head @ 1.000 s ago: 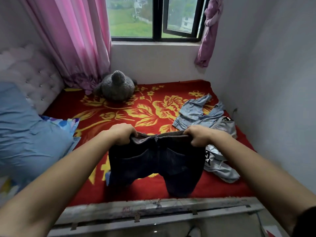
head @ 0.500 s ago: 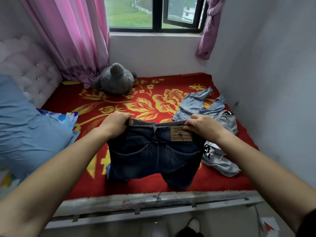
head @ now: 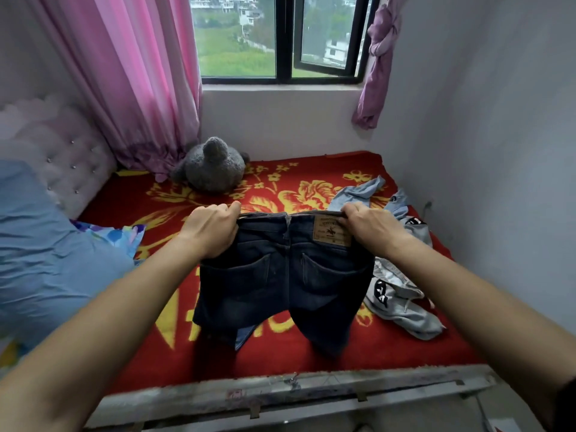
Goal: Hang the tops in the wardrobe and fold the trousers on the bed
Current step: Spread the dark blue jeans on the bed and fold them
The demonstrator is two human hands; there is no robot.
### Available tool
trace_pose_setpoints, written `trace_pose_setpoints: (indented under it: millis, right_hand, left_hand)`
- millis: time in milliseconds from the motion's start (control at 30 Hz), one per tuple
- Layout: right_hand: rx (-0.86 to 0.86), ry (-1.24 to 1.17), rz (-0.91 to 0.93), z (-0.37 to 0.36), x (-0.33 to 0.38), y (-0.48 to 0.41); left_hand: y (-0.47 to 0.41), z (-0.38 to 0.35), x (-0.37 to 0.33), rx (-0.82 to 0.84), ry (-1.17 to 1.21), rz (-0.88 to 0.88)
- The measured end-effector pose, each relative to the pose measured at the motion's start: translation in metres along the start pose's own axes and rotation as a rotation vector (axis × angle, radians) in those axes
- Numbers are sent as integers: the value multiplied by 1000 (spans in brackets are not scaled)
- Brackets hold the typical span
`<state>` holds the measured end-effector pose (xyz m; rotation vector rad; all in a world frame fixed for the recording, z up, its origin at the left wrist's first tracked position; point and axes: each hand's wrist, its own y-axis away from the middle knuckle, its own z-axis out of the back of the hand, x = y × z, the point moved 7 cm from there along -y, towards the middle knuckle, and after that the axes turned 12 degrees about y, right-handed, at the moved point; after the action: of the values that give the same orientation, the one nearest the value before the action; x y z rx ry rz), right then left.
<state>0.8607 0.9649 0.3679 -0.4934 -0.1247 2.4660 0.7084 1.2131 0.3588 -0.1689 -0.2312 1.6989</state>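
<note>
Dark blue jeans hang in front of me over the red flowered bed, back pockets and leather patch facing me. My left hand grips the waistband's left end and my right hand grips its right end, stretching it flat. The legs droop down onto the blanket. Behind my right hand lies a light blue denim garment. A grey top with black prints lies crumpled to the right of the jeans. No wardrobe is in view.
A grey plush toy sits at the far side under the pink curtain. A blue pillow and padded headboard fill the left. A white wall bounds the right, a pale bed frame edge runs in front.
The jeans have been lifted and turned so the back pockets and patch face me. Both hands rose with the waistband, and my view tilted up toward the window.
</note>
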Motion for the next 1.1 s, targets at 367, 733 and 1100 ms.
trace_pose_setpoints:
  millis: [367,733,1100]
  right_hand:
    - [363,-16,122,46,-33,-74]
    - [218,-37,-44,19,-92,-256]
    - [-653,-110,-271,127,-193,-392]
  left_hand:
    - [-53,46,52,162,-3,-4]
    - [-216,40,126,252,-45,419]
    - [-358,176,182,-704,-8,390]
